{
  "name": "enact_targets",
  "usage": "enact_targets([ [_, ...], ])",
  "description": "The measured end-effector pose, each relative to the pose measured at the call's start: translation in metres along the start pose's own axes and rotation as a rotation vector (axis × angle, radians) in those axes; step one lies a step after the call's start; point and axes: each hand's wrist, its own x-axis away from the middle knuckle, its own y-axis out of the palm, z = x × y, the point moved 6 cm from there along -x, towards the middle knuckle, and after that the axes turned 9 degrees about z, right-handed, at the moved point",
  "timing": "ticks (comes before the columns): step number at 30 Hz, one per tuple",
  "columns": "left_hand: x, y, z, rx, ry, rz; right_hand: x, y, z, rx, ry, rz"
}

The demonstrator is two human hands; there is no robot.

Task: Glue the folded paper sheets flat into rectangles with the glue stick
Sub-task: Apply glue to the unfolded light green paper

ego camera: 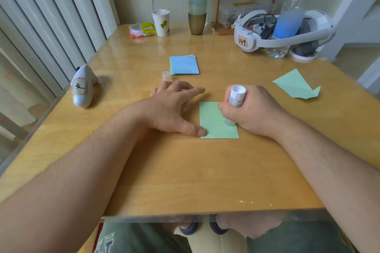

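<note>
— What do we have in front of us, biggest first?

— The wooden table (pixel 185 170) fills most of our view. At its far right edge we see a white headset (pixel 267 33) with a clear water bottle (pixel 292 12) standing against it.

— And our hands?

— Our left hand (pixel 172 109) lies spread, fingers apart, thumb tip pinning the near left corner of the green folded sheet (pixel 209 121). Our right hand (pixel 253 113) is wrapped tight around the glue stick (pixel 236 98), its lower end pressed onto that sheet.

— Other papers?

— A blue-topped stack (pixel 184 64) lies farther back, well apart. Another green folded piece (pixel 296 85) lies to the right. The glue cap (pixel 166 76) stands just beside the stack's near left corner.
</note>
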Motion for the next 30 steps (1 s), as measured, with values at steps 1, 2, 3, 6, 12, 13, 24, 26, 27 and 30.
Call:
enact_targets([
  [1,0.000,0.000,0.000,0.001,0.001,0.000,0.000,0.000,0.000,0.004,-0.001,0.001],
  [2,0.000,0.000,0.001,-0.001,0.003,0.000,0.000,0.000,0.000,0.007,-0.001,0.004],
  [3,0.000,0.000,0.001,-0.003,0.007,-0.001,0.000,-0.001,0.000,0.008,-0.003,0.007],
  [6,-0.001,0.001,-0.002,0.023,0.009,-0.010,0.000,-0.001,0.000,0.012,-0.012,0.008],
  [12,-0.004,-0.002,-0.008,0.135,-0.055,0.032,-0.001,0.000,0.002,0.017,-0.018,0.004],
  [13,-0.004,-0.002,-0.008,0.112,-0.047,0.037,-0.001,0.000,0.002,0.020,-0.018,0.003],
  [24,-0.004,-0.001,-0.004,0.077,-0.034,0.043,-0.001,-0.006,-0.012,-0.181,-0.070,0.183],
  [26,-0.004,-0.001,-0.004,0.076,-0.033,0.029,-0.001,0.004,-0.018,-0.211,-0.080,0.134],
  [27,-0.004,-0.001,-0.005,0.079,-0.032,0.020,-0.001,0.009,-0.020,-0.215,-0.089,0.106],
  [30,-0.004,-0.004,-0.008,0.162,-0.065,-0.002,-0.001,0.017,-0.020,-0.187,-0.118,0.042],
])
